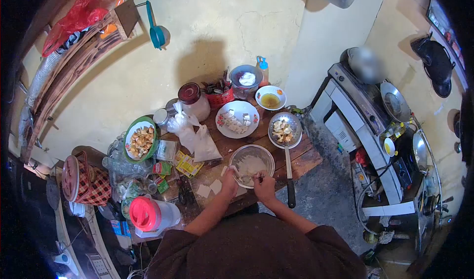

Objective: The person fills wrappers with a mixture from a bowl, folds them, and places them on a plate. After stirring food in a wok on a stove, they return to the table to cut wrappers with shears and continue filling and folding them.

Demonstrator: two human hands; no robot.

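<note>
My left hand [229, 181] holds a small pale wrapper at the near left rim of a clear glass bowl [267, 156] with whitish filling in it. At the bowl's near edge, my right hand [264, 183] is closed on a small utensil that reaches toward the left hand. Both hands work close together over the wooden table [306, 158]. Loose square wrappers [211, 187] lie on the table just left of my left hand.
Behind the bowl stand a flowered plate of folded pieces [238, 119], a long-handled strainer with fried pieces [285, 130], a sauce bowl [270, 98], a green-rimmed plate of fried food [140, 139], plastic bags [195, 136] and jars. A red-lidded jug [152, 213] sits near left. A stove counter [375, 126] stands right.
</note>
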